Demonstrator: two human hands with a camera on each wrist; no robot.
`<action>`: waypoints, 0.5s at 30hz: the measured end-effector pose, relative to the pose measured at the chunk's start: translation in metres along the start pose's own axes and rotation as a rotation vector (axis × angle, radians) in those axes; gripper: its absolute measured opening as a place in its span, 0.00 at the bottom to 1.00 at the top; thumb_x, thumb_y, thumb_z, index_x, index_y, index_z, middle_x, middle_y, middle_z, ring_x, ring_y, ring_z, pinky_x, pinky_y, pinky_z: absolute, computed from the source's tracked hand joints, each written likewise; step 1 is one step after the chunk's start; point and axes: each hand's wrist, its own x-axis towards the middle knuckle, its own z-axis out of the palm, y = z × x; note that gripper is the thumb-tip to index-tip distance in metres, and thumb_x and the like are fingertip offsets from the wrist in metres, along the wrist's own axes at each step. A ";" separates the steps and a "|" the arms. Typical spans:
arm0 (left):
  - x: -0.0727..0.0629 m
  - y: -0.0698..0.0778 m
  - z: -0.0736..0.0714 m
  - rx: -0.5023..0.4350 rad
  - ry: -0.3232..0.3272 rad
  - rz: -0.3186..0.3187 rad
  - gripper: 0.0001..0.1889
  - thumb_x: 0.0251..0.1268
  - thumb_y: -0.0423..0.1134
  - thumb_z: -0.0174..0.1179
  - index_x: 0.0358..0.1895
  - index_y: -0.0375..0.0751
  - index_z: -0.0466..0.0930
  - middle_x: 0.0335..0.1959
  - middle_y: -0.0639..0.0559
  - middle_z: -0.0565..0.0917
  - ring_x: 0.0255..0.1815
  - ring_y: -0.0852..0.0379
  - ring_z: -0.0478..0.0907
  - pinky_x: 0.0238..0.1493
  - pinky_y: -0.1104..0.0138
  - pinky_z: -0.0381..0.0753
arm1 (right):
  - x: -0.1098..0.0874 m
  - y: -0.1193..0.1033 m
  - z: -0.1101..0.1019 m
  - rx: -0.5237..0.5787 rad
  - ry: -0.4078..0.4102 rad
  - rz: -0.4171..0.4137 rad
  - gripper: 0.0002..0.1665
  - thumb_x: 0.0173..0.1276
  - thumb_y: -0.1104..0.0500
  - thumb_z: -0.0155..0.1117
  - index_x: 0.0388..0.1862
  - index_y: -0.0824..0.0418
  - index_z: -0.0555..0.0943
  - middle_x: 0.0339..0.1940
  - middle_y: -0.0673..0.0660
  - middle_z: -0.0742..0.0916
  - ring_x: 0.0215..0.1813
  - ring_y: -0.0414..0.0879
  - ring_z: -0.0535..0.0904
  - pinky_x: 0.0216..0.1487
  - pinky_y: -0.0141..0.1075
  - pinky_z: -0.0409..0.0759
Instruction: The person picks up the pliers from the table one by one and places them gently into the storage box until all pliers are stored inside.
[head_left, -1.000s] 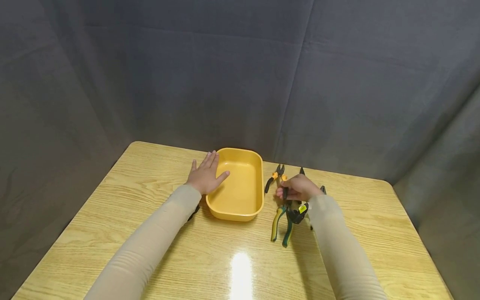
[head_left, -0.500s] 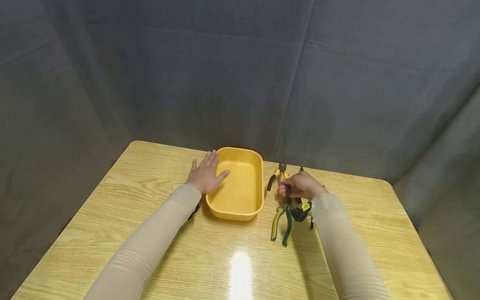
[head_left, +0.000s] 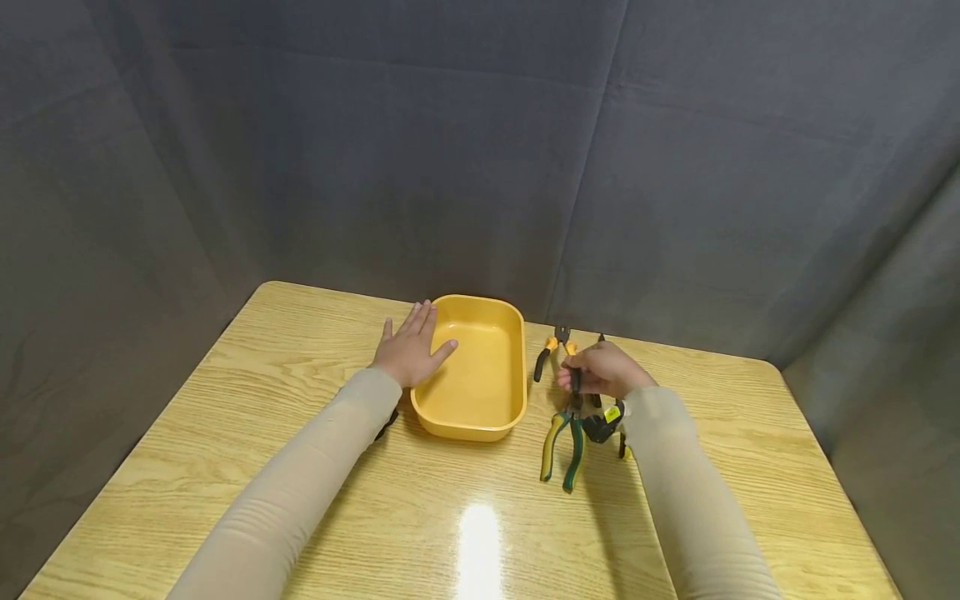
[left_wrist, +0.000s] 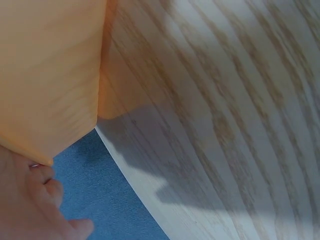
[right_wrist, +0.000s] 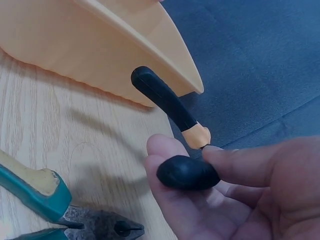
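Observation:
My right hand (head_left: 606,371) pinches one black-and-orange handle of a pair of pliers (head_left: 543,364) between thumb and fingers. Their dark jaws point toward the curtain, and the other handle (right_wrist: 165,97) swings free in the right wrist view. Just nearer to me lie green-and-yellow pliers (head_left: 550,450) with handles spread; their metal head (right_wrist: 105,224) sits beside the hand. On the left, my left hand (head_left: 408,354) rests over the left rim of a yellow plastic bin (head_left: 480,375), fingers straight and thumb reaching inside. Nothing lies in the bin.
A dark-tipped tool (head_left: 596,400) is mostly hidden behind the right hand. Another with a black-and-yellow end (head_left: 625,450) shows beside the right sleeve. A grey curtain (head_left: 480,167) hangs right behind the wooden table (head_left: 405,517). Small dark devices sit at both wrists.
The right hand has lifted slightly and shifted a little right with the pliers since the first frame, then stayed nearly still. The left hand and bin hold their places.

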 end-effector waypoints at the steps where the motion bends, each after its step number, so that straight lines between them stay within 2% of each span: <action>1: 0.000 0.000 0.000 -0.001 -0.001 0.001 0.45 0.78 0.68 0.33 0.83 0.41 0.36 0.85 0.47 0.38 0.84 0.52 0.32 0.78 0.41 0.34 | -0.001 0.000 0.000 -0.002 -0.003 -0.001 0.21 0.81 0.65 0.50 0.63 0.82 0.71 0.36 0.60 0.90 0.37 0.44 0.88 0.54 0.44 0.84; 12: 0.001 0.000 0.001 -0.016 0.000 0.004 0.43 0.80 0.65 0.35 0.83 0.40 0.35 0.84 0.47 0.38 0.84 0.52 0.32 0.78 0.41 0.33 | -0.008 -0.011 -0.003 -0.009 -0.034 -0.026 0.24 0.81 0.65 0.49 0.67 0.82 0.68 0.40 0.61 0.89 0.40 0.46 0.88 0.56 0.44 0.84; 15: 0.001 -0.002 0.001 -0.013 -0.002 0.007 0.43 0.80 0.65 0.34 0.83 0.40 0.35 0.84 0.46 0.38 0.84 0.51 0.32 0.78 0.41 0.33 | -0.008 -0.012 -0.002 -0.017 -0.033 -0.025 0.23 0.81 0.64 0.50 0.66 0.81 0.70 0.42 0.62 0.89 0.41 0.46 0.88 0.59 0.47 0.82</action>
